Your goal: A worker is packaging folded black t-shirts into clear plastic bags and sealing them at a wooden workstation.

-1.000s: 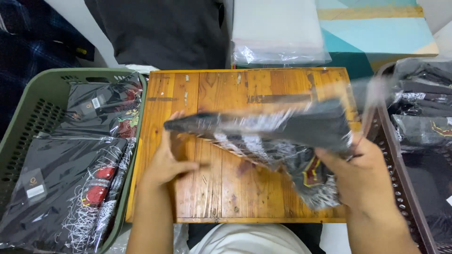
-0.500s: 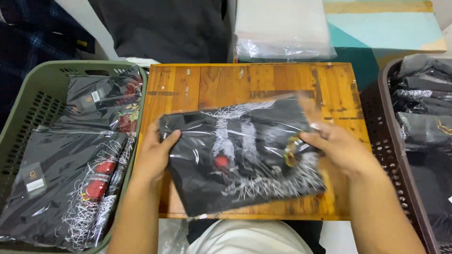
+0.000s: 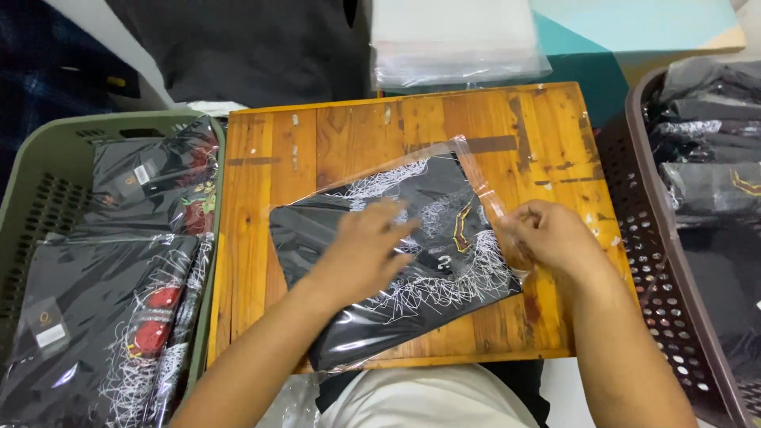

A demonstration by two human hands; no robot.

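Observation:
A folded black shirt with a white and red print lies in a clear plastic bag [image 3: 428, 285] on the wooden board [image 3: 269, 198]. My left hand [image 3: 361, 250] rests flat on the middle of the bag, fingers spread, pressing it down. My right hand [image 3: 547, 234] pinches the bag's open flap at its right edge, thumb and fingers closed on the plastic. The bag sits tilted, its lower left corner reaching the board's near edge.
A green basket [image 3: 47, 158] at the left holds several bagged black shirts [image 3: 111, 317]. A brown perforated basket [image 3: 642, 214] at the right holds folded black garments [image 3: 713, 158]. A stack of clear bags [image 3: 456, 43] lies beyond the board.
The bagged shirt has come down from the air onto the board. My left hand moved from the bag's left edge onto its top; my right hand slid to the right flap.

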